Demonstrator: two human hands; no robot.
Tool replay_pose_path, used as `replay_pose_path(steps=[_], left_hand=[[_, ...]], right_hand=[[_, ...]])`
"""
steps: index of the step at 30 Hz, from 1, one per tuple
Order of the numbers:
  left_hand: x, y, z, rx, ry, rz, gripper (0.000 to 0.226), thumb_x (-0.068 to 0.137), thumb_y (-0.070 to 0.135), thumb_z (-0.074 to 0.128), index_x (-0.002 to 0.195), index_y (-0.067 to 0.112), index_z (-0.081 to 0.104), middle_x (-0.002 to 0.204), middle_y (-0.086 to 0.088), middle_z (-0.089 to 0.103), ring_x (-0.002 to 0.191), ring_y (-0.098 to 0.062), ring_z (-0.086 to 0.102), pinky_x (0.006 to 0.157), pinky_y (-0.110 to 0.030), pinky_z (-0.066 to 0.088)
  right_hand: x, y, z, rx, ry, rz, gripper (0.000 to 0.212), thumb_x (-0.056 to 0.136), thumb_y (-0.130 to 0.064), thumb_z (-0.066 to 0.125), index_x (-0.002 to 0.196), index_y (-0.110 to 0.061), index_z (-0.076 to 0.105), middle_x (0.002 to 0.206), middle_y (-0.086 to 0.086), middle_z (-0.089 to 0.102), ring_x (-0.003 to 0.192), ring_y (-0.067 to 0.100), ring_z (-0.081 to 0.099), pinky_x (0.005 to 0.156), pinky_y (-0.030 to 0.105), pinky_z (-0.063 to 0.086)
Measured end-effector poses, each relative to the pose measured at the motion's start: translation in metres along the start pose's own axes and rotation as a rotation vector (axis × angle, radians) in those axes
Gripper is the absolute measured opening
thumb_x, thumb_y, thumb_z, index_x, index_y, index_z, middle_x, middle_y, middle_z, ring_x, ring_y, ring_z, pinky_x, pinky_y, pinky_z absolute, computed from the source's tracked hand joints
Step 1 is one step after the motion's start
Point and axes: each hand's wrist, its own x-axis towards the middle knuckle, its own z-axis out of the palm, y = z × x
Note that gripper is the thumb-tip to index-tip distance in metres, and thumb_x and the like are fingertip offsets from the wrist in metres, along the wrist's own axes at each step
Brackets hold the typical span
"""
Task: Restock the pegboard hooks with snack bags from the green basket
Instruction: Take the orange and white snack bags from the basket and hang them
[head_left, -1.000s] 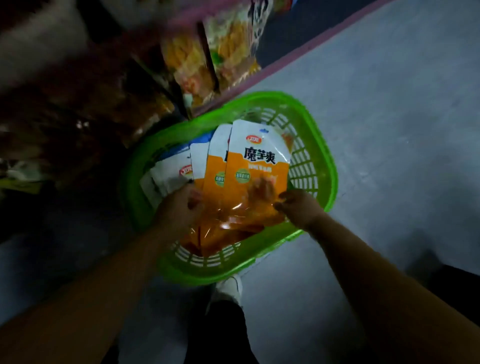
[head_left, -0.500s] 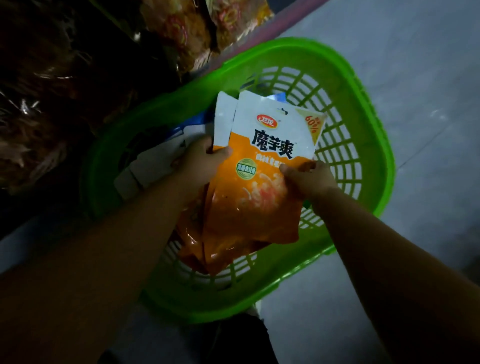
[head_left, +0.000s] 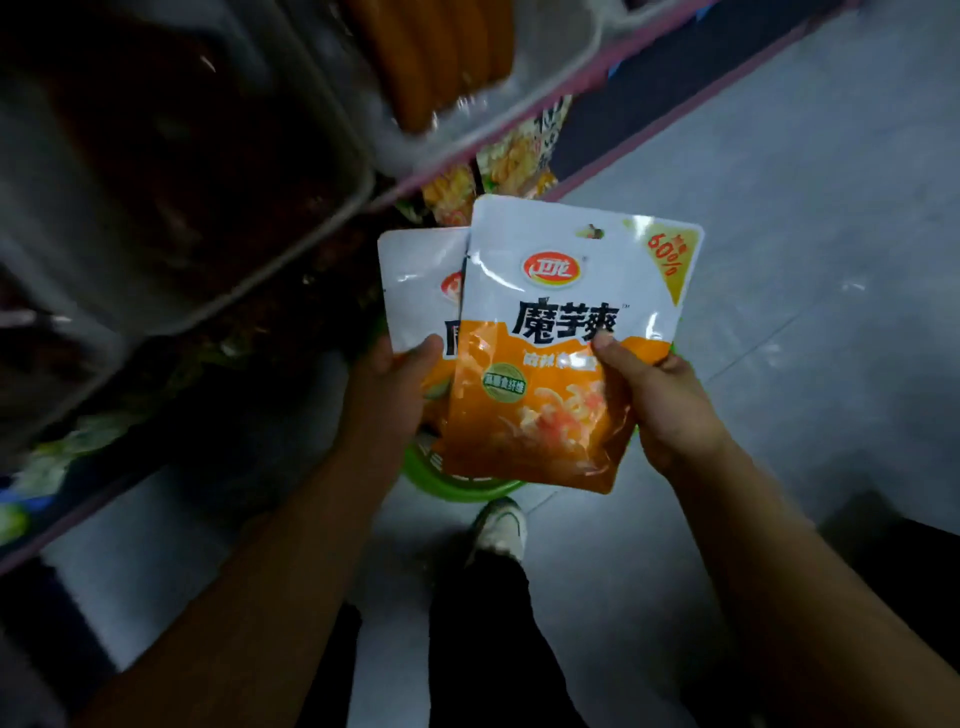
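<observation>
Two orange-and-white snack bags are up in front of us, fanned so that the front bag (head_left: 561, 332) overlaps the right part of the rear bag (head_left: 421, 291), both with their white tops pointing away from us toward the shelving. Our right hand (head_left: 665, 410) grips the front bag at its right edge, thumb laid across the printed face just under the black lettering and the fingers curled out of sight behind the foil, the wrist bent inward and the forearm running down to the lower right corner. Our left hand (head_left: 395, 395) holds the rear bag at its lower left, thumb pressed on the white panel and the fingers wrapped behind it, the forearm reaching in from the lower left. The two hands sit near each other at about the same height, with the front bag's lower half between them. Beneath the bags only a curved piece of the green basket (head_left: 457, 483) shows, resting on the pale grey floor (head_left: 805, 234), the bags held well above it. Just below the basket's rim we see a white shoe (head_left: 501, 530) and a dark trouser leg. To the left and above, a shelf with a pinkish edge (head_left: 519, 130) carries a clear tray of orange sausages (head_left: 431, 52), and more yellow snack packets (head_left: 514, 161) hang under it, close behind the tops of the held bags; the shelves further left are too dark to read
</observation>
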Motion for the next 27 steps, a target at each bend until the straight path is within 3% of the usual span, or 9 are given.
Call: replay_pose_path(steps=[3,6,10,13,14,16,19,22,27], left_hand=[[-0.071,0.092,-0.029,-0.034,0.052,0.110,0.022,0.088,0.024,0.062,0.087,0.046,0.066,0.089,0.018,0.071,0.085,-0.013,0.070,0.084,-0.043,0.055],[-0.143,0.176,-0.065,-0.110,0.097,0.245,0.015,0.087,0.024,0.063,0.090,0.038,0.067,0.083,0.014,0.074,0.073,-0.010,0.072,0.069,-0.037,0.059],[-0.224,0.272,-0.115,-0.171,0.219,0.495,0.013,0.085,0.025,0.063,0.080,0.036,0.067,0.073,0.028,0.070,0.068,0.007,0.067,0.052,-0.008,0.049],[-0.268,0.317,-0.154,-0.228,0.317,0.636,0.013,0.089,0.022,0.060,0.086,0.035,0.062,0.075,0.035,0.067,0.074,0.016,0.062,0.057,-0.002,0.046],[-0.279,0.329,-0.166,-0.245,0.356,0.674,0.014,0.089,0.022,0.060,0.085,0.036,0.063,0.077,0.035,0.067,0.076,0.015,0.063,0.063,-0.003,0.048],[-0.297,0.352,-0.193,-0.282,0.424,0.718,0.012,0.086,0.025,0.063,0.085,0.036,0.067,0.086,0.026,0.071,0.085,0.004,0.067,0.083,-0.023,0.055],[-0.321,0.379,-0.229,-0.327,0.468,0.797,0.021,0.076,0.035,0.061,0.095,0.032,0.070,0.100,0.007,0.074,0.096,-0.017,0.069,0.092,-0.046,0.052],[-0.335,0.397,-0.263,-0.399,0.476,0.832,0.027,0.076,0.037,0.062,0.102,0.035,0.070,0.105,0.003,0.073,0.099,-0.022,0.069,0.091,-0.050,0.051],[-0.343,0.415,-0.311,-0.501,0.415,0.861,0.024,0.076,0.034,0.065,0.100,0.031,0.072,0.097,-0.003,0.075,0.089,-0.026,0.072,0.072,-0.040,0.058]], right_hand=[[-0.072,-0.081,-0.003,0.010,-0.017,-0.069,0.012,0.076,-0.028,0.076,0.080,-0.017,0.076,0.086,0.004,0.076,0.078,0.018,0.071,0.070,0.032,0.058],[-0.150,-0.164,0.004,0.006,-0.093,-0.193,0.013,0.077,-0.027,0.075,0.065,-0.021,0.075,0.070,-0.004,0.074,0.063,0.008,0.069,0.056,0.020,0.053],[-0.241,-0.258,0.025,-0.024,-0.211,-0.421,0.033,0.079,-0.022,0.070,0.047,-0.029,0.068,0.048,-0.016,0.063,0.043,-0.004,0.057,0.045,0.008,0.042],[-0.287,-0.308,0.048,0.006,-0.339,-0.535,0.010,0.063,-0.037,0.076,0.058,-0.028,0.073,0.060,-0.011,0.070,0.054,0.002,0.065,0.051,0.014,0.050],[-0.297,-0.321,0.058,-0.002,-0.371,-0.576,0.015,0.060,-0.042,0.076,0.066,-0.029,0.075,0.067,-0.008,0.073,0.060,0.005,0.069,0.055,0.019,0.054],[-0.316,-0.344,0.083,-0.054,-0.404,-0.647,0.021,0.062,-0.049,0.073,0.071,-0.031,0.076,0.068,-0.005,0.074,0.060,0.009,0.069,0.054,0.021,0.055],[-0.347,-0.371,0.123,-0.137,-0.431,-0.716,0.041,0.071,-0.052,0.065,0.042,-0.023,0.063,0.036,-0.008,0.053,0.030,0.004,0.046,0.036,0.010,0.033],[-0.369,-0.389,0.159,-0.123,-0.483,-0.777,0.042,0.070,-0.048,0.066,0.044,-0.016,0.059,0.038,-0.006,0.051,0.033,0.006,0.043,0.038,0.013,0.033],[-0.395,-0.408,0.209,-0.059,-0.603,-0.854,0.038,0.065,-0.048,0.068,0.050,-0.014,0.061,0.045,-0.002,0.059,0.038,0.010,0.051,0.040,0.016,0.040]])
